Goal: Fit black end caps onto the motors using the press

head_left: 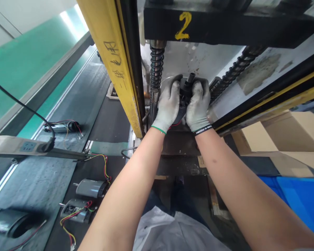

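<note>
In the head view both hands wear grey-white gloves with dark fingertips. My left hand wraps the left side of a dark electric motor inside the press. On its other side my right hand is closed around it, a black band at the wrist. A short dark cylindrical pin rises at the top between the hands. Below the gloves a bit of red wire shows. Most of the motor's body and its underside are hidden by the hands.
Overhead is a black press plate marked "2". Spring-wrapped posts flank the hands, and a yellow upright stands left. Wired motors lie on the left bench beside a conveyor belt. At right are an open cardboard box and a blue bin.
</note>
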`<state>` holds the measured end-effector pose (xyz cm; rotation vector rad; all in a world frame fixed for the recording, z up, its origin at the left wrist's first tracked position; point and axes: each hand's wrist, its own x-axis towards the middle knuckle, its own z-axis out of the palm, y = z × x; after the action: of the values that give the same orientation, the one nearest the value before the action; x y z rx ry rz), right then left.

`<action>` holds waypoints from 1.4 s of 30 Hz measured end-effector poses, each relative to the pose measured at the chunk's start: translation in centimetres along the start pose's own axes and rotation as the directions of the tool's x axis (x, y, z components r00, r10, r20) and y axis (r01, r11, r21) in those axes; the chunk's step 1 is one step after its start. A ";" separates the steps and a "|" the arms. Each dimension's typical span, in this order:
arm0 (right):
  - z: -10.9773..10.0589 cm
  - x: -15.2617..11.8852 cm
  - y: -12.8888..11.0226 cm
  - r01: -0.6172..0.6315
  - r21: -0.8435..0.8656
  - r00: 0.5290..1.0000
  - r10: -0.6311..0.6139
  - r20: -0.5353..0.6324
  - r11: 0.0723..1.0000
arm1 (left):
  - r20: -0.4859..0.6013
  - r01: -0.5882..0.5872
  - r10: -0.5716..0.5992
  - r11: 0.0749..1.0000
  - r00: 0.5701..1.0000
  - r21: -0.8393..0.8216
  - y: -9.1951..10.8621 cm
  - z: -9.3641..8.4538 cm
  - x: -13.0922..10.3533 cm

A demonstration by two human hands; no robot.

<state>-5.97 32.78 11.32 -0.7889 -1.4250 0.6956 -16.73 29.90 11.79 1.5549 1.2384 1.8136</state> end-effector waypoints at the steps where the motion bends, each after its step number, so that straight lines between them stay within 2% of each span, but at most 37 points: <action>1: 0.0 -0.1 0.0 -0.001 0.004 1.000 0.001 -0.003 1.000 | -0.011 -0.013 0.013 1.000 1.000 -0.007 0.1 0.0 0.0; 6: 0.2 -0.4 0.1 0.011 0.063 1.000 -0.010 -0.015 0.998 | -0.080 -0.054 0.053 0.998 0.995 -0.015 0.1 0.3 -0.2; 10: 0.2 -0.3 -0.4 0.062 0.067 0.998 -0.060 -0.032 0.996 | -0.088 -0.084 0.084 0.996 0.993 0.013 0.1 0.5 -0.2; 16: 0.3 -0.4 -1.1 0.043 0.074 0.998 -0.040 -0.042 0.996 | -0.123 -0.033 0.045 0.995 0.991 0.093 0.5 0.9 -0.4; 20: 0.6 -0.6 -0.4 0.001 0.030 0.996 0.002 -0.090 1.000 | -0.174 -0.019 0.044 0.990 0.984 0.139 0.9 1.1 -0.6; 23: 0.2 0.3 -0.3 -0.065 0.018 0.998 0.065 -0.027 0.998 | -0.199 0.014 0.017 0.988 0.980 0.151 1.6 1.3 0.0; 25: -0.7 0.5 -1.6 -0.112 0.030 0.993 0.110 0.038 0.993 | -0.209 0.049 -0.016 0.987 0.978 0.155 2.5 1.5 -0.1; 27: -2.4 -0.9 -4.0 -0.105 0.028 0.993 0.104 0.048 0.994 | -0.238 0.081 -0.041 0.984 0.970 0.162 3.5 1.4 -1.9; 28: -3.4 -2.4 -5.3 -0.080 0.014 0.996 0.080 0.037 0.997 | -0.257 0.098 -0.054 0.982 0.965 0.162 3.8 1.3 -3.8; 30: -5.6 -6.7 -7.2 -0.009 -0.027 0.998 0.011 0.057 1.000 | -0.280 0.145 -0.098 0.978 0.955 0.153 4.2 1.1 -10.0; 31: -6.6 -9.5 -7.6 0.002 -0.050 0.990 0.005 0.138 0.999 | -0.286 0.197 -0.152 0.971 0.946 0.135 4.3 1.1 -14.3; 32: -7.3 -12.6 -7.5 0.007 -0.044 0.947 0.008 0.322 0.999 | -0.317 0.303 -0.255 0.947 0.913 0.110 4.4 1.2 -19.4; 33: -7.6 -15.8 -7.0 0.020 -0.018 0.829 -0.007 0.559 1.000 | -0.363 0.446 -0.389 0.891 0.847 0.088 4.5 1.4 -24.8; 34: -7.5 -19.0 -6.1 0.027 -0.005 0.662 -0.014 0.749 1.000 | -0.431 0.607 -0.534 0.793 0.727 0.042 4.8 1.6 -30.5; 35: -6.9 -22.0 -5.0 0.048 -0.003 0.514 -0.022 0.857 0.999 | -0.540 0.746 -0.637 0.666 0.550 -0.026 5.4 1.8 -36.0; 36: -6.0 -24.7 -3.7 0.085 0.000 0.394 -0.033 0.919 0.996 | -0.616 0.812 -0.664 0.580 0.425 -0.065 6.2 1.9 -41.2; 37: -4.8 -27.1 -2.4 0.134 -0.003 0.317 -0.040 0.948 0.991 | -0.685 0.854 -0.661 0.509 0.305 -0.111 7.2 1.8 -45.7; 38: -3.5 -29.1 -1.1 0.194 -0.008 0.276 -0.047 0.960 0.981 | -0.740 0.879 -0.645 0.448 0.191 -0.164 8.5 1.5 -49.6; 40: -1.2 -31.6 1.1 0.311 -0.012 0.215 -0.058 0.975 0.950 | -0.826 0.894 -0.564 0.382 0.023 -0.236 11.2 0.1 -55.1; 42: 0.3 -32.4 2.8 0.392 -0.019 0.165 -0.050 0.985 0.920 | -0.883 0.894 -0.460 0.352 -0.092 -0.276 13.5 -2.8 -57.9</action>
<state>-7.36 8.01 -9.67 -0.1851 -2.8638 0.8001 -1.13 -24.01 -7.99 -0.4872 2.4225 1.4399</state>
